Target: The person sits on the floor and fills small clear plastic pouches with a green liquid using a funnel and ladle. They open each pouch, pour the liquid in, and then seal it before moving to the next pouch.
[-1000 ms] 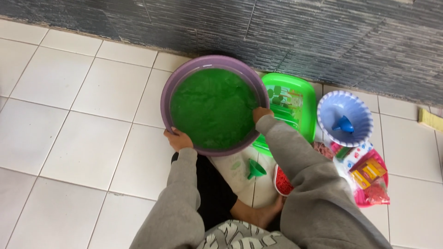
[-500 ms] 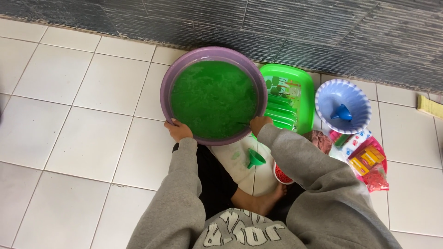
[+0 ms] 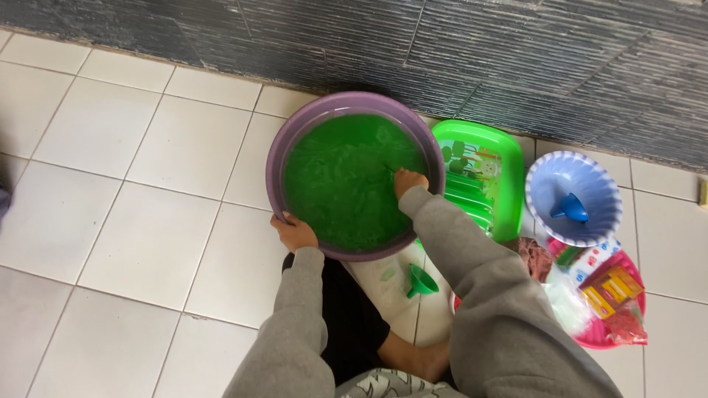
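So the whole left side of the view was bare white floor tile, from about 7 o'clock up to 10 o'clock, running to the dark ribbed wall that crossed the top from 10 to 2. Loads of open room over there.

Dead centre sat the purple basin, full of bright green liquid, its far rim nearly at the base of the wall at 12 o'clock. The left hand was at the basin's 7 o'clock edge, fingers curled over the rim, gripping it. The right hand was inside the basin toward its 3 o'clock side, fingers bunched down at the liquid; couldn't tell if it was pinching anything, though a thin dark line showed just beside it.

Just below the basin, at 6 o'clock, a small green funnel lay on a pale board between the grey sleeves.

Right of the basin it got crowded: a green tray sat right at the basin's 3 o'clock rim, then a light blue bowl with a blue funnel inside, and at 4 o'clock a pink tray stuffed with packets. Hardly any free tile on that side.
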